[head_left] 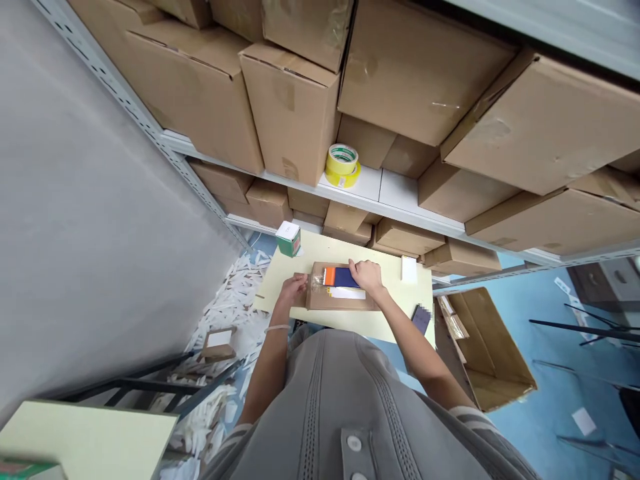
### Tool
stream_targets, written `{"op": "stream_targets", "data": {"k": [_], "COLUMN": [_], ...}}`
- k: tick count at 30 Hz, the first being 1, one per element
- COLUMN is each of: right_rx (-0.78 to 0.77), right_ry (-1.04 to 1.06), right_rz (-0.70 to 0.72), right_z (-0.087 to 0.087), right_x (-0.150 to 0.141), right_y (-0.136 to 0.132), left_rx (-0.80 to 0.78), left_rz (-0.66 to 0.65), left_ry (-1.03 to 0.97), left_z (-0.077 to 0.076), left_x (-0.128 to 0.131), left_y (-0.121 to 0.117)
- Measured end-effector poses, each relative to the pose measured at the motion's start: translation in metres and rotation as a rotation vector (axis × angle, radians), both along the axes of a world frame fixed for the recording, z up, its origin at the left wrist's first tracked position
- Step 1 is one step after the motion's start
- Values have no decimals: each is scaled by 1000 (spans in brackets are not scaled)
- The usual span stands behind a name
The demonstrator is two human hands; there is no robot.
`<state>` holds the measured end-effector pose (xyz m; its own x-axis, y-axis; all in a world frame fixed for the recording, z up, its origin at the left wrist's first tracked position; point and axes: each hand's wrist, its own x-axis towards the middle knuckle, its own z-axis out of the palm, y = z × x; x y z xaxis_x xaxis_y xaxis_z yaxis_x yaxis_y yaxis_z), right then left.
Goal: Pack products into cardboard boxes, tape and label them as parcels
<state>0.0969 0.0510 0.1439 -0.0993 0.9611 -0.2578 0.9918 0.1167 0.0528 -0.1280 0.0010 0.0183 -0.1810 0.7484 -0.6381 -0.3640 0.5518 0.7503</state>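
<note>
In the head camera's view, a person works over a brown cardboard box (324, 301) at the middle of a pale table (390, 321), both bare forearms reaching forward and angled inward. The hands are apart: the right hand (367, 275), its wrist bent inward, is closed around one end of a flat navy-and-orange tool (343, 277) held over the box top, while the left hand (294, 288) is at the box's left end, fingers curled — whether it pinches the cardboard or only rests there cannot be told. A pale band (277, 327) circles the left wrist.

Glossy clear tape (317, 284) covers the box's left end, and a white strip (349, 293) lies below the tool. A green-and-white carton (288, 241) stands at the table's far left; a white block (409, 269) and a dark phone (421, 319) are to the right.

Beside the table, a deep open bin of cardboard (495, 340) holds brown and pale pieces. Crumpled white paper (239, 287) litters the floor at left. Ahead, metal shelving (400, 193) bears plain taped boxes (295, 113) and yellow tape rolls (334, 165) — one upon another.
</note>
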Motion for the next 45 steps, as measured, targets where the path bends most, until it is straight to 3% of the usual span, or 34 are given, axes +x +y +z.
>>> {"op": "stream_targets", "data": {"k": [11, 18, 22, 28, 34, 45], "right_rx": [24, 45, 36, 47, 15, 48], "right_ry": [-48, -31, -10, 9, 15, 73], "right_rz": [-17, -1, -19, -13, -57, -28], "right_z": [8, 22, 22, 19, 18, 19], "right_x": [-11, -21, -20, -15, -11, -8], "right_y": [-8, -17, -17, -18, -19, -26], "left_rx": [101, 55, 162, 636, 668, 667], "left_rz": [-32, -55, -64, -254, -322, -131], "left_ry": [417, 547, 617, 867, 923, 827], "left_z": [-11, -17, -3, 34, 42, 50], "left_x": [28, 33, 32, 40, 49, 40], "left_y": [-4, -11, -19, -16, -23, -26]}}
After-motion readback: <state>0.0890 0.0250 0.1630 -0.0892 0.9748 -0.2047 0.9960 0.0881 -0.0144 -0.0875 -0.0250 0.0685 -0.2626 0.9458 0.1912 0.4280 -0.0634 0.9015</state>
